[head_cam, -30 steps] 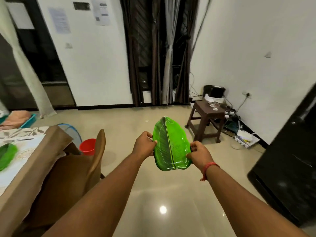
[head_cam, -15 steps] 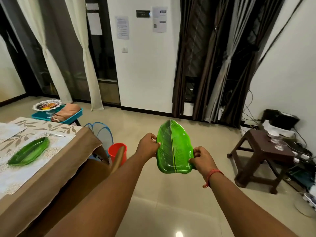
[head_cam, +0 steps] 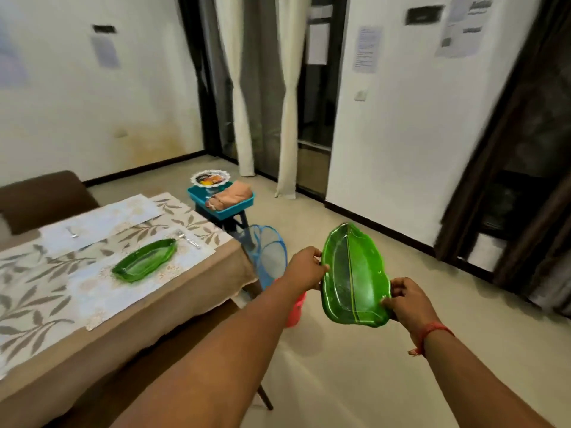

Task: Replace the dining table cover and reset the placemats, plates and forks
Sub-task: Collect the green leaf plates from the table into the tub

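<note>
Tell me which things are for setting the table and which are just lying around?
For the job:
- green leaf-shaped plate held by left hand and right hand
- second green leaf plate on pale placemat
- silver fork
- leaf-print table cover

Lying about:
- teal plastic tray
- red bucket
- blue mesh hamper

I hold a leaf-shaped plate (head_cam: 355, 274) at centre right of the frame, my left hand (head_cam: 304, 268) on its left edge, my right hand (head_cam: 408, 299) at its lower right. The table (head_cam: 191, 291) fills the lower left; on its placemat (head_cam: 148, 273) lies another plate (head_cam: 144, 260), a fork (head_cam: 188, 238) just beyond it. Behind the table's far corner stands a tray (head_cam: 221, 200).
</note>
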